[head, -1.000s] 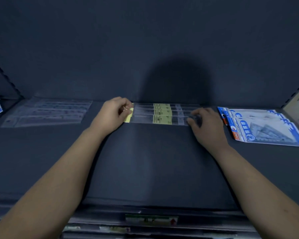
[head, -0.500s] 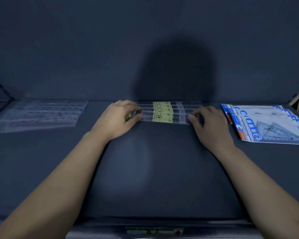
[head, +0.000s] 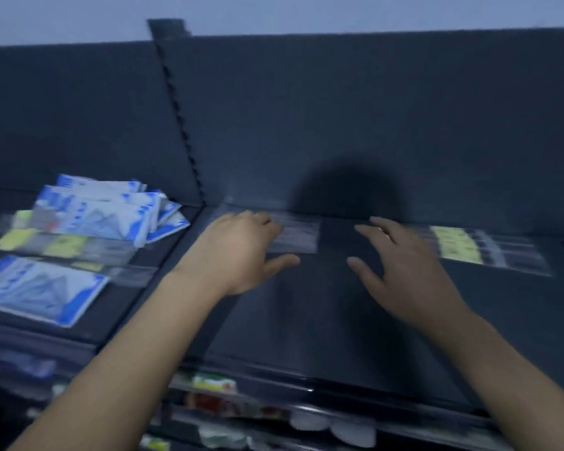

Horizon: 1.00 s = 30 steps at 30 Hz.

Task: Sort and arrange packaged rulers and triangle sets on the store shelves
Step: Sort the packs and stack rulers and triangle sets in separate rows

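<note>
Dark grey shelf (head: 306, 320) fills the head view, and the whole picture is smeared by motion.

Both bare forearms reach forward from the lower corners. The left hand (head: 238, 252) lies palm down with its fingers laid over the near left part of a clear ruler pack (head: 297, 237), the thumb stuck out to the right over bare shelf. The blur hides whether those fingers press down or merely rest; they pinch nothing. The right hand (head: 401, 265) is palm down over bare shelf between the two ruler lots, fingers straight and fanned toward the left and back, thumb spread wide, holding nothing.

The clear ruler pack lies flat at the back of the shelf, its long axis running side to side along the back panel. A second lot, the yellow-labelled ruler packs (head: 469, 249), lies flat just beyond the right hand, also lengthwise side to side, with its right end a little nearer the front edge.

A notched upright (head: 183, 125) parts this bay from the one on the left, where blue triangle set packs (head: 105, 213) are heaped on more yellow-labelled rulers (head: 66, 245), and another blue pack (head: 36, 288) lies flat near the front. Lower shelves (head: 215, 385) show blurred goods.
</note>
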Tool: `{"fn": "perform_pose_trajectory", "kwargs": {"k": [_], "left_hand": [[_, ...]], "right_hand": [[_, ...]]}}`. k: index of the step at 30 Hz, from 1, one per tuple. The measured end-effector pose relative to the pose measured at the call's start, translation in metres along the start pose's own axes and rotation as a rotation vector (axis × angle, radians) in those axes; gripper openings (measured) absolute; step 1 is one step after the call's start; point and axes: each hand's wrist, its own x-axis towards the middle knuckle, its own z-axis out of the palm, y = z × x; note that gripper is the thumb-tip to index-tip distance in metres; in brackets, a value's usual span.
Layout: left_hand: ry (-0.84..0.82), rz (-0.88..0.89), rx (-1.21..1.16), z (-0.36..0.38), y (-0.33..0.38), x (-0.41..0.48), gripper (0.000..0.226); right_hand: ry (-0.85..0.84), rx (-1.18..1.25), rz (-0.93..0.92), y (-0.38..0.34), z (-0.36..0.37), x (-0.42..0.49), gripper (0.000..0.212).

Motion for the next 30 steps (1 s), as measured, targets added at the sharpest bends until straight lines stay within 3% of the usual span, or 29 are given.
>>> {"fn": "perform_pose_trajectory", "kwargs": {"k": [5,11,17,24,30], "left_hand": [[-0.120,-0.161,0.076,-0.002,-0.141,-0.095,0.067],[-0.243,-0.324,0.037,-0.004,-0.269,-0.171,0.064],[-0.199,-0.329,0.026,0.009,-0.342,-0.166,0.056],[-0.088,-0.207,-0.055,0.038,-0.395,-0.102,0.040],[-0.143,-0.139,-0.243,0.065,-0.426,-0.059,0.038]], "right_hand": [[0.051,0.089,-0.121,-0.157,0.046,0.038,0.047],[-0.055,0.122,-0.185,-0.279,0.091,0.077,0.050],[-0.138,0.113,-0.171,-0.316,0.117,0.126,0.053],[-0.263,0.052,-0.091,-0.328,0.152,0.184,0.052],[-0.224,0.033,-0.014,-0.335,0.161,0.209,0.051]]}}
